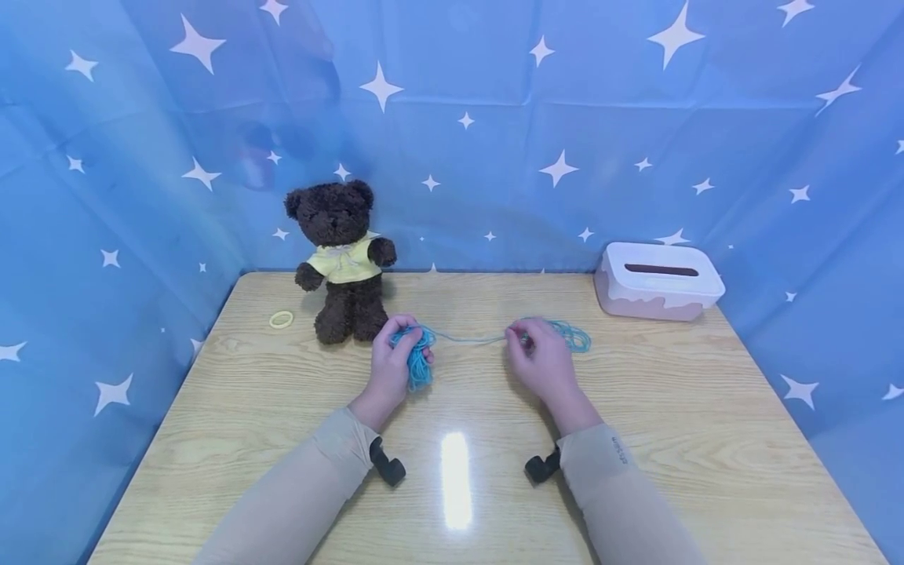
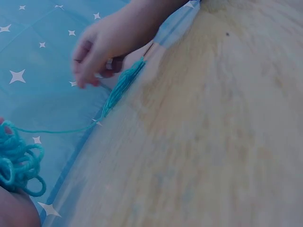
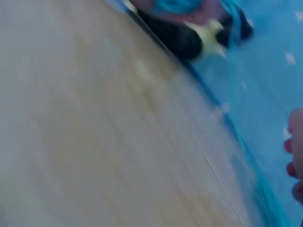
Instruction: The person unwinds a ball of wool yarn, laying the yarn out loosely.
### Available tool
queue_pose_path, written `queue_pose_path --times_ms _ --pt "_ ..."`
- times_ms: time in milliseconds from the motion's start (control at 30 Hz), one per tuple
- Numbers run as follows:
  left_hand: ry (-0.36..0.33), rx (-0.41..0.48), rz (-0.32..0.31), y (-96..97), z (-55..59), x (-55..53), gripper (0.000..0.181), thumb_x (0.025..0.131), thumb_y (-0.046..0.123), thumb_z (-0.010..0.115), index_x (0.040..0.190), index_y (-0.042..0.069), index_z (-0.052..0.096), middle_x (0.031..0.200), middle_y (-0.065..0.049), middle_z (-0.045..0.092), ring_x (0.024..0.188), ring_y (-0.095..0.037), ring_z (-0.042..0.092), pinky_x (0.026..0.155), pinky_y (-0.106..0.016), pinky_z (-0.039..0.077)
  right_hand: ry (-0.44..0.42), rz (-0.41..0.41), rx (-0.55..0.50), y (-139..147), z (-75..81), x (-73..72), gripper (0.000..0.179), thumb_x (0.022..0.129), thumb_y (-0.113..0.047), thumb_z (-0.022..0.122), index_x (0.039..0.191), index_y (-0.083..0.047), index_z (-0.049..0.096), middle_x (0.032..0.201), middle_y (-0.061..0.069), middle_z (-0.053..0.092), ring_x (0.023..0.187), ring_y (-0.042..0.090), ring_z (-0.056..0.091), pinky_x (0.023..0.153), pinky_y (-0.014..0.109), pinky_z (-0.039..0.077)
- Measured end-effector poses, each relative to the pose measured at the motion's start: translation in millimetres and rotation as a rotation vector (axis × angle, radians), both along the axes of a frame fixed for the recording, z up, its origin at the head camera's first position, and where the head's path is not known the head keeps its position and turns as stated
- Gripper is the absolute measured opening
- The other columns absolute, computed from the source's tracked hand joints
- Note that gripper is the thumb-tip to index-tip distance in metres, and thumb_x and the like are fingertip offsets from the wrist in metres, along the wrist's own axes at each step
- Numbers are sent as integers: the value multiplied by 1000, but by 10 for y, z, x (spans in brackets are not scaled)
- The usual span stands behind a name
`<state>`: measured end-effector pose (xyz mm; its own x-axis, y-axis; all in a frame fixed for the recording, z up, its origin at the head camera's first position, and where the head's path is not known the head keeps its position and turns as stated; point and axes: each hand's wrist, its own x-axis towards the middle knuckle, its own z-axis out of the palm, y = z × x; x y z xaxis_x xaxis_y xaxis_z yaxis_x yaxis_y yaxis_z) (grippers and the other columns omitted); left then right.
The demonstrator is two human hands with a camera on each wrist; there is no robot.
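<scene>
My left hand (image 1: 392,359) grips a loose bundle of teal yarn (image 1: 421,362), with the thumb over the loops; the yarn loops (image 2: 21,158) also show at the edge of the left wrist view. A single strand (image 1: 469,340) runs from this bundle to a second, longer teal yarn bundle (image 2: 124,85) on the table. Over that bundle hovers my right hand (image 1: 545,359), its fingers loosely bent. In the left wrist view, the right hand (image 2: 111,45) is above the strand and apart from it, with a ring on one finger.
Behind my left hand a brown teddy bear (image 1: 337,259) in a yellow shirt stands at the table's back. A yellow ring (image 1: 281,319) lies to its left. At the back right sits a tissue box (image 1: 660,281). A blue starry curtain (image 1: 452,149) hangs around the wooden table (image 1: 671,392).
</scene>
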<state>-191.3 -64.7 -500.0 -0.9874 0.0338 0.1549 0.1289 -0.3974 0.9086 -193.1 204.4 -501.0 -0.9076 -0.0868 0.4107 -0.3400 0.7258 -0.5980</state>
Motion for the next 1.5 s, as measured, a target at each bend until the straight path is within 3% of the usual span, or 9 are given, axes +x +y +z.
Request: queue_pose_path --times_ms 100,200,367,467,567,933,1133,1300,1500 --pt "1 -3 -6 -6 12 7 2 109 6 55 107 6 55 85 -3 62 64 -15 64 63 -30 63 -21 108 -67 -300 44 62 30 109 -24 69 132 -6 74 122 11 75 90 22 71 79 35 63" --pt "0 -3 -15 -9 13 9 2 109 6 55 107 6 56 85 -3 62 65 -15 64 63 -29 63 -124 193 -109 -581 71 113 43 112 -30 65 149 -7 66 140 10 73 96 19 73 83 30 64" --pt "14 -38 -35 -18 -14 -1 5 109 8 55 110 2 55 86 -2 63 66 -15 66 64 -28 63 -99 230 -100 -814 50 146 37 112 -25 66 144 -7 70 122 8 81 93 17 74 81 28 63" --pt "34 -56 -38 -23 -30 -15 5 110 7 55 110 2 55 85 -2 64 66 -15 67 64 -28 63 -29 206 -108 -845 43 159 23 110 -18 68 128 -7 79 103 6 82 82 15 70 73 26 60" --pt "42 -48 -40 -25 -40 -22 3 109 5 54 110 4 56 85 -1 65 66 -14 66 63 -28 63 22 179 -138 -824 51 163 17 108 -14 68 117 -7 81 96 5 82 76 13 67 68 23 56" --pt "55 -36 -41 -23 -55 -26 11 106 0 61 105 10 60 85 -2 65 67 -15 67 64 -29 64 248 44 -324 -484 6 25 11 105 -4 69 107 3 78 89 13 79 69 10 62 62 11 50" --pt "49 -41 -30 -23 -50 -31 3 107 2 60 108 3 58 87 -3 64 67 -14 68 65 -28 64 253 -76 -336 -199 0 20 14 107 -8 69 107 3 78 92 16 79 75 3 58 68 7 45" --pt "38 -47 -3 -24 -47 -34 16 108 8 62 111 -6 55 89 -3 64 67 -14 68 64 -28 63 221 -167 -345 60 -5 29 16 107 -9 68 111 3 78 96 20 79 78 -4 55 70 6 43" --pt "35 -42 45 -29 -49 -36 12 108 8 60 110 -4 56 85 -3 64 64 -14 69 63 -30 64 189 -255 -323 393 -31 32 19 108 -12 67 113 2 78 97 20 78 76 -11 54 68 4 44"
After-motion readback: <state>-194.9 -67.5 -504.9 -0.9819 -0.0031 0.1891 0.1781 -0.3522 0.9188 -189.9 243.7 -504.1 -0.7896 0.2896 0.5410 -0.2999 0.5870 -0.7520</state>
